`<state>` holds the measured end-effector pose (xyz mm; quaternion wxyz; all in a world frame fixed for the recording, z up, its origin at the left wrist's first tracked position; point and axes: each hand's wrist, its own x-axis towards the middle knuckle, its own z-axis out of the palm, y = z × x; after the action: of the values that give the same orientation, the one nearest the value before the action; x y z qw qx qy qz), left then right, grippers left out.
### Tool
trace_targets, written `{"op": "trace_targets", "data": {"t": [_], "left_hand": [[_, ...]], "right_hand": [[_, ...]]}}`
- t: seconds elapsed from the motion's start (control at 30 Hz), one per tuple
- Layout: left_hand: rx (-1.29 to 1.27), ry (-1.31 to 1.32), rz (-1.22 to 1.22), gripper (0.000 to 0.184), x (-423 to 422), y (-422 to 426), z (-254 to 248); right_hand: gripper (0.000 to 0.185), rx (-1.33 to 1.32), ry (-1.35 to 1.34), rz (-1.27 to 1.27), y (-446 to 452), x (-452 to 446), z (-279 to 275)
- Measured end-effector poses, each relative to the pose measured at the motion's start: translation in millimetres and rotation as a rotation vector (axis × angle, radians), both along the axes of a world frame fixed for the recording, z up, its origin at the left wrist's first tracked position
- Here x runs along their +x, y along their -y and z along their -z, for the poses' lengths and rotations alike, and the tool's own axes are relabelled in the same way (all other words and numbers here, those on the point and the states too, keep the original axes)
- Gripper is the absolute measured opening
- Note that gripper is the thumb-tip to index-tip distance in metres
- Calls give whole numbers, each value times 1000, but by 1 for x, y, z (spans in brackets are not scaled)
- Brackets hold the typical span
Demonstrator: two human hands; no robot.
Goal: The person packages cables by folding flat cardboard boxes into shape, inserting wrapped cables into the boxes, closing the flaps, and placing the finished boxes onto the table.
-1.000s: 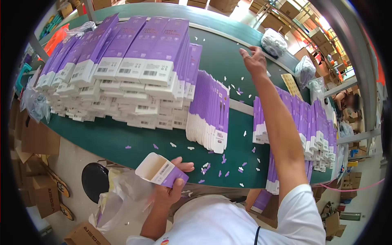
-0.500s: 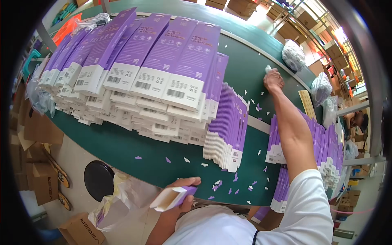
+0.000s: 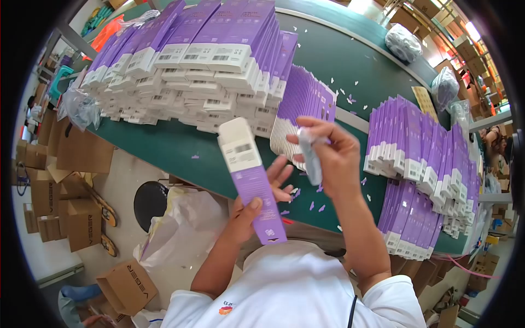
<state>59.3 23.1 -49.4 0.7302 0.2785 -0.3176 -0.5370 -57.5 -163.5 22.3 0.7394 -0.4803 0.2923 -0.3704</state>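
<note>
My left hand (image 3: 244, 220) holds a purple and white carton (image 3: 252, 188), thumb across its printed face and the other fingers spread behind. The carton's white end, with a barcode, points up and away from me; its flap stands out. Just to the right, my right hand (image 3: 340, 158) pinches a small pale item in clear plastic wrap (image 3: 312, 159), which hangs from the fingertips. What is inside the wrap I cannot make out. Behind this hand stands a tight row of flat purple cartons (image 3: 306, 95).
Stacked purple and white cartons (image 3: 202, 52) fill the left of the green table (image 3: 322, 49). More cartons (image 3: 407, 136) stand at the right. Small punched-out scraps lie about. A black stool (image 3: 150, 199), a white bag (image 3: 183, 218) and brown boxes (image 3: 128, 284) are on the floor.
My right hand has come back from the far side of the table, bringing the wrapped item near the carton. My left hand has raised and turned the carton so its printed face shows.
</note>
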Motion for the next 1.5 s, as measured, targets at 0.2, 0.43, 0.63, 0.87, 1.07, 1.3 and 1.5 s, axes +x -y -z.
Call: {"op": "trace_targets", "data": {"t": [0.2,0.43,0.63,0.87,1.07,1.3,1.5], "left_hand": [[239,-272,50,60,-35,-2,-14],[286,-249,254,56,-26,-11,-7],[540,343,255,32,-30,-14,-17],[491,583,394,50,-58,-16,-20],[501,669,310,42,-69,-13,-26],[470,432,257,41,-75,-12,-20],[473,461,212,40,-80,-11,-20]], "right_hand": [[26,-820,-277,-22,-38,-50,47],[76,-1244,-645,-438,-41,-117,8],[19,-579,-374,22,-25,-145,13],[24,-506,-276,410,-12,-125,-4],[28,-531,-282,437,-21,-118,12],[24,-858,-413,360,-18,-134,24],[20,-470,-197,342,-35,-133,25]]}}
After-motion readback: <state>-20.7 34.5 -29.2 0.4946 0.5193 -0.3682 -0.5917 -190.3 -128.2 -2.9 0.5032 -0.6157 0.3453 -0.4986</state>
